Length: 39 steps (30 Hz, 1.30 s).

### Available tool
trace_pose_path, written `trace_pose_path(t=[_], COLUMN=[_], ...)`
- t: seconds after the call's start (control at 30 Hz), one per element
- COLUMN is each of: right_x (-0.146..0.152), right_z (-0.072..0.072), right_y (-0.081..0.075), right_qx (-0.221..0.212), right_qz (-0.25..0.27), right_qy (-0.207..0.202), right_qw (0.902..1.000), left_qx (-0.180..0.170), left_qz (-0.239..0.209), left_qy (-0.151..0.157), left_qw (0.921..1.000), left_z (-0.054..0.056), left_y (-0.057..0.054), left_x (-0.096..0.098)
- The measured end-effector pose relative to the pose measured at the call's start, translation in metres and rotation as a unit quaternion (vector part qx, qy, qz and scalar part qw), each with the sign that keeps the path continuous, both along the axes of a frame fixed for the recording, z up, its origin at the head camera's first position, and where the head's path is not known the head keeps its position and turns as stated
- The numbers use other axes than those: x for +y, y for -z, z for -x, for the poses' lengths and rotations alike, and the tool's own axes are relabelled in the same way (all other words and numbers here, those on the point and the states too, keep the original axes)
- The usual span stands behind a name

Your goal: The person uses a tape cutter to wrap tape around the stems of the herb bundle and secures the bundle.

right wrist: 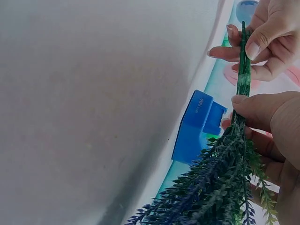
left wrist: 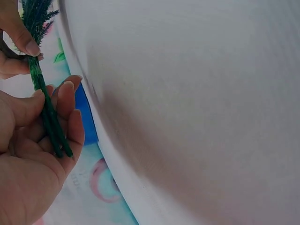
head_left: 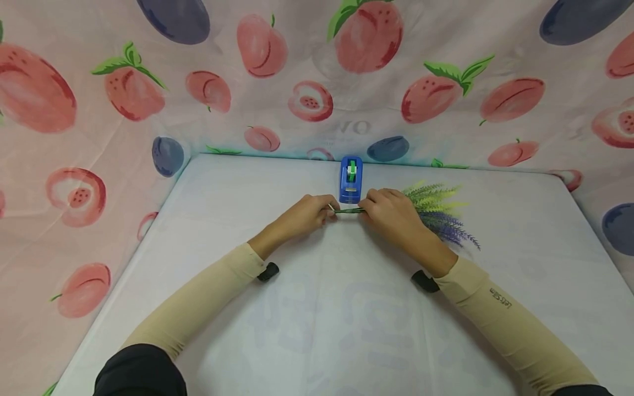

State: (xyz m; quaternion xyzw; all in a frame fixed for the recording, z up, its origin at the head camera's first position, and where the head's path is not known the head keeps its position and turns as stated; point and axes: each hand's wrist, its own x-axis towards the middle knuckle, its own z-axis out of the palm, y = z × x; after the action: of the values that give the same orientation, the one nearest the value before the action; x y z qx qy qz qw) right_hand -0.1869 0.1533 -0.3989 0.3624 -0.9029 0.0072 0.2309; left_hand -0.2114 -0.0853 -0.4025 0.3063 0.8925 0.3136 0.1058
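Note:
My left hand (head_left: 311, 213) pinches the lower ends of the green stems (left wrist: 49, 117) of an artificial lavender bunch. My right hand (head_left: 393, 217) grips the same stems higher up, just below the flower heads. Yellow-green and purple sprigs (head_left: 443, 212) fan out to the right beyond that hand in the head view. A shiny band of clear tape (right wrist: 244, 78) wraps the stems between the two hands. Right behind the stems stands a blue tape dispenser (head_left: 350, 181) with a green core, touched by neither hand.
The white-covered table (head_left: 317, 308) ends at the back against a fruit-patterned cloth (head_left: 277, 99), which also hangs along the left side. Dark wrist cameras (head_left: 269, 272) sit under both beige sleeves (head_left: 198, 302).

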Motion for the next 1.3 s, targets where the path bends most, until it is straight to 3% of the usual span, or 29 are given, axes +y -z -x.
trace_pose_path(t=[0.6, 1.0, 1.3], right_x=[-0.0005, -0.0003, -0.0005], right_z=[0.0007, 0.0027, 0.0057], right_y=[-0.0003, -0.0005, 0.0002], right_qx=[-0.012, -0.014, -0.035], right_qz=[0.004, 0.014, 0.017], right_qy=[0.006, 0.010, 0.022], right_qw=[0.9999, 0.9998, 0.9990], left_qx=[0.032, 0.051, 0.043], left_qz=[0.020, 0.025, 0.019], left_qy=[-0.009, -0.001, -0.005], left_qw=[0.9993, 0.9984, 0.9989], left_z=[0.0042, 0.0061, 0.0055], left_y=[-0.0048, -0.0012, -0.0013], left_x=[0.0032, 0.0041, 0.0032])
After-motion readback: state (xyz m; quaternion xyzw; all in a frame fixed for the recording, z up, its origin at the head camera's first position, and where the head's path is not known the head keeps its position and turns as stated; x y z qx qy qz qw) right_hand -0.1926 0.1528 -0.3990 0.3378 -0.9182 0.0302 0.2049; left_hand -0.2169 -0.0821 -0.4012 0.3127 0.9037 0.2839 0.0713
